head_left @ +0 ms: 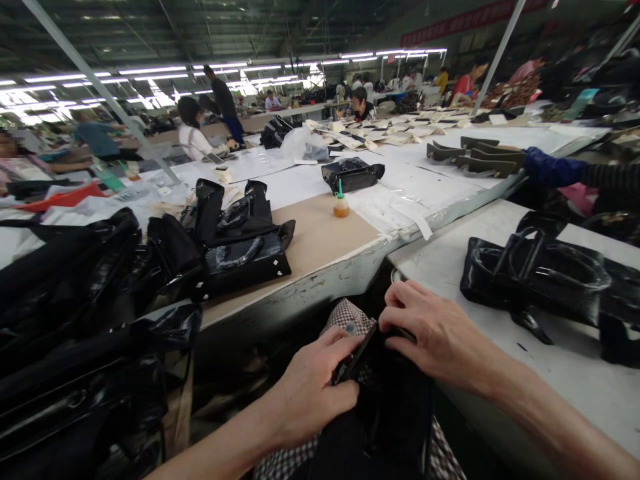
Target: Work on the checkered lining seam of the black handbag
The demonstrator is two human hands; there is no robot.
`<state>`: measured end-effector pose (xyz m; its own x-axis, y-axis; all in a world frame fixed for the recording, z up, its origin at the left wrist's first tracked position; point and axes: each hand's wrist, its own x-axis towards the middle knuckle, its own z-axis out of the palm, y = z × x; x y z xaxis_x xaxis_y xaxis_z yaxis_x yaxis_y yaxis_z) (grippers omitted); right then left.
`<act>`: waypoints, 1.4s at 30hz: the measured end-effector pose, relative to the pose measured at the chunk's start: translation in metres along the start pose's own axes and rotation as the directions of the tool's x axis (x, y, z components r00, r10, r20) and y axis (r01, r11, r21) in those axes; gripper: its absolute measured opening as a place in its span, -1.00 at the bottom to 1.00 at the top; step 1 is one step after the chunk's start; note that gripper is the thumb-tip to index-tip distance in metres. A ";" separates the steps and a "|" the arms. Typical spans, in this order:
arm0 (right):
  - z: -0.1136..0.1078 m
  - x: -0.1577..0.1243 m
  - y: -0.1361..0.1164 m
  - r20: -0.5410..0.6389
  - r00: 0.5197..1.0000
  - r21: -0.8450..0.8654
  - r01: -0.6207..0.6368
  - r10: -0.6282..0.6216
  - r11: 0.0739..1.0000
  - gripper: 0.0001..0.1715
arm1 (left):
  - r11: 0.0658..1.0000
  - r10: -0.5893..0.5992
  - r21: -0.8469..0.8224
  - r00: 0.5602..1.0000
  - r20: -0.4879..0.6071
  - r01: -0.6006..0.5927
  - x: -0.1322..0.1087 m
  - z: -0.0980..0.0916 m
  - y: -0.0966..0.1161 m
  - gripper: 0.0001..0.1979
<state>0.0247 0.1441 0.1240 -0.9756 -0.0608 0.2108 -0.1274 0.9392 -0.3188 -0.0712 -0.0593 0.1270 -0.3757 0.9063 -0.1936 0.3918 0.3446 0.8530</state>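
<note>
A black bag [380,413] lies over my lap, on checked cloth [345,312]. My left hand [313,383] is closed on one edge of its opening, thumb and fingers pinching a dark strip. On the opposite edge, my right hand [420,327] has its fingers curled and pressed against the black material. The two hands are a short way apart, with the dark opening between them. The inside of the bag is too dark to make out.
Black bags [245,257] are piled on the left of the long table [320,233]. A small glue bottle [341,205] stands near its edge. More black bags [540,273] lie on the right table [565,380]. A blue-sleeved arm [555,168] reaches in at right.
</note>
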 end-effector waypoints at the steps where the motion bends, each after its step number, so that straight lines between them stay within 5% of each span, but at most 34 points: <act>1: -0.001 0.002 0.002 0.011 0.999 0.007 0.037 -0.037 0.999 -0.78 | 1.000 -0.002 -0.002 1.000 0.003 0.002 -0.001 -0.002 -0.001 -0.47; 7: 0.016 0.007 0.016 0.014 0.988 0.478 0.130 -0.155 0.869 -0.82 | 0.999 -0.017 -0.051 1.000 0.003 0.018 -0.006 -0.014 -0.016 -0.66; 13: 0.043 0.006 0.011 0.000 0.998 0.658 -0.043 0.058 0.752 -0.87 | 0.964 -0.140 -0.232 0.990 -0.015 0.133 -0.013 -0.010 -0.024 -0.55; 18: 0.048 0.008 0.002 -0.008 0.974 0.656 -0.165 0.225 0.737 -0.86 | 0.975 -0.220 -0.062 0.962 -0.162 0.213 -0.015 0.003 -0.022 -0.77; 27: 0.056 0.006 0.000 -0.046 0.928 0.627 -0.260 0.369 0.734 -0.82 | 0.903 0.067 0.429 0.983 -0.170 0.012 -0.010 0.013 -0.028 -0.78; 31: 0.059 0.010 -0.001 -0.057 0.904 0.607 -0.305 0.423 0.734 -0.80 | 0.685 0.110 0.728 0.985 -0.131 0.020 0.000 0.020 -0.027 -0.78; 36: 0.060 0.015 -0.003 -0.072 0.898 0.618 -0.302 0.434 0.726 -0.83 | 0.411 0.374 0.897 0.928 -0.007 -0.159 0.006 0.019 -0.032 -0.76; 42: 0.060 0.014 -0.006 -0.096 0.903 0.626 -0.272 0.418 0.731 -0.84 | 0.454 0.333 0.883 0.942 -0.040 -0.123 0.015 0.004 -0.021 -0.77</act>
<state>0.0007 0.1176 0.0734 -0.9174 0.3702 0.1461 0.0602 0.4920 -0.8685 -0.0818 -0.0515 0.1044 -0.2574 0.9587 0.1208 0.9651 0.2613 -0.0170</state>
